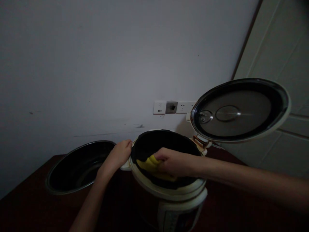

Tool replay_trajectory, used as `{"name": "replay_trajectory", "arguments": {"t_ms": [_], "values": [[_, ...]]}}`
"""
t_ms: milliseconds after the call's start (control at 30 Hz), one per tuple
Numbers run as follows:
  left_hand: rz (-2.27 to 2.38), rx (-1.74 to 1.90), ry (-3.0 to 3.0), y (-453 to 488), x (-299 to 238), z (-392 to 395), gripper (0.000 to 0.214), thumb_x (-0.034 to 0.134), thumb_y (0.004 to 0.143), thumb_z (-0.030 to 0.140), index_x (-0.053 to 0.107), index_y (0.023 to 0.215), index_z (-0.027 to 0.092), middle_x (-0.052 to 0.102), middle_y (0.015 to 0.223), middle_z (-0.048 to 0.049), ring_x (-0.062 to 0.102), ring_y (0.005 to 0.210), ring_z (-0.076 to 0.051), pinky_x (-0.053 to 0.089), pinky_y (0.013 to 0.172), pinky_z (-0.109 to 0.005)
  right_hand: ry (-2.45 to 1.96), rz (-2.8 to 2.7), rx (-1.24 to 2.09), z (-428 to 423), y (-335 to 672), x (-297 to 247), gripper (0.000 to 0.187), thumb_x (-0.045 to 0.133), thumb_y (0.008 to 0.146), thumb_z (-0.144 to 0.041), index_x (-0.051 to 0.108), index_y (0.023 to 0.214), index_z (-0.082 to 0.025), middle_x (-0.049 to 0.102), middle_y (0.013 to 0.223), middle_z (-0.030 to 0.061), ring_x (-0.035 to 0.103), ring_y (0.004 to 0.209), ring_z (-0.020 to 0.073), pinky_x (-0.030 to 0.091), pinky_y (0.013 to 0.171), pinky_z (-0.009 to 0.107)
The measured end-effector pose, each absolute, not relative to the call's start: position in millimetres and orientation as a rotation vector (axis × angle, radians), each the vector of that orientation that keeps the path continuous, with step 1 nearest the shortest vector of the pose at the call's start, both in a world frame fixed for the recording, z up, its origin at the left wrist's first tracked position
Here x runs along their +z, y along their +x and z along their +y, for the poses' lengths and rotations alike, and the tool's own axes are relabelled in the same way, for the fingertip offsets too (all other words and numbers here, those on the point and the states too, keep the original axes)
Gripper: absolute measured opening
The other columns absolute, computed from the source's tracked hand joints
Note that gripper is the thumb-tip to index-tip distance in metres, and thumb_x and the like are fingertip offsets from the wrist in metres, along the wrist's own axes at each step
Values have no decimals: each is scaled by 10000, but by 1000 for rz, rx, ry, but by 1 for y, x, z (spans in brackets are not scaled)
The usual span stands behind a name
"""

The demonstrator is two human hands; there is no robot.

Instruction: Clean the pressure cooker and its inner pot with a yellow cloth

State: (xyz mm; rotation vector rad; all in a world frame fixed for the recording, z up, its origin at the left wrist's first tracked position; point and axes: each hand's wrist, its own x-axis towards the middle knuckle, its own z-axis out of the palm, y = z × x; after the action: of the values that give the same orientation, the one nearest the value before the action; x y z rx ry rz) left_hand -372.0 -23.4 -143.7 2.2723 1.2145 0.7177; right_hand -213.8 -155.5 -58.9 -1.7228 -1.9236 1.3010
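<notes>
A rice cooker (pixel 169 195) with a pale rim and dark interior stands in front of me, its round lid (pixel 243 112) swung up to the right on a hinge. My right hand (pixel 172 161) reaches into the cooker's mouth, its fingers closed on a yellow cloth (pixel 152 166) that lies against the inner wall near the front left. With fingers curled over it, my left hand (pixel 123 153) grips the cooker's left rim by the side handle. Part of the cloth and the cooker's bottom are hidden in shadow and behind my right hand.
To the left sits a black inner pot (pixel 51 185) with a shiny rim, tilted on the dark reddish table (pixel 26 196). Wall sockets and a switch (pixel 171 107) are behind the cooker. A pale panelled door (pixel 277 58) is at the right.
</notes>
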Motion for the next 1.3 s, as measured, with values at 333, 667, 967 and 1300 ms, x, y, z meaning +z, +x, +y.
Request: {"name": "replay_trajectory", "arguments": {"t_ms": [333,667,967,1300], "values": [[1194,706,2262,-371,-142,-24,339,288,858,297,578,728,183,676,857,-106,598,810,-234,406,716,-321,-1892,-2224,1186,-193,-178,-8,233,396,641,-5,559,671,-168,482,620,-37,419,553,72,325,489,168],[1213,716,2268,-371,-141,-24,311,296,832,320,543,695,190,663,792,-95,584,740,-220,411,676,-316,-1825,-1493,1397,-142,-233,-71,193,433,847,-238,542,714,-149,506,624,-16,430,476,76,308,415,206],[1168,750,2246,-371,-144,-16,344,318,802,345,614,735,184,692,820,-95,612,796,-247,437,762,-346,-1559,-1897,1436,-149,-195,-81,392,409,907,-481,626,1089,-210,658,1046,18,570,1041,151,461,887,298],[1178,743,2276,-371,-147,-14,348,307,827,339,611,739,193,695,893,-114,619,875,-253,425,811,-341,-2433,-2650,223,-120,-123,-62,304,624,774,-375,638,584,-137,617,631,84,621,791,247,459,793,390]]}}
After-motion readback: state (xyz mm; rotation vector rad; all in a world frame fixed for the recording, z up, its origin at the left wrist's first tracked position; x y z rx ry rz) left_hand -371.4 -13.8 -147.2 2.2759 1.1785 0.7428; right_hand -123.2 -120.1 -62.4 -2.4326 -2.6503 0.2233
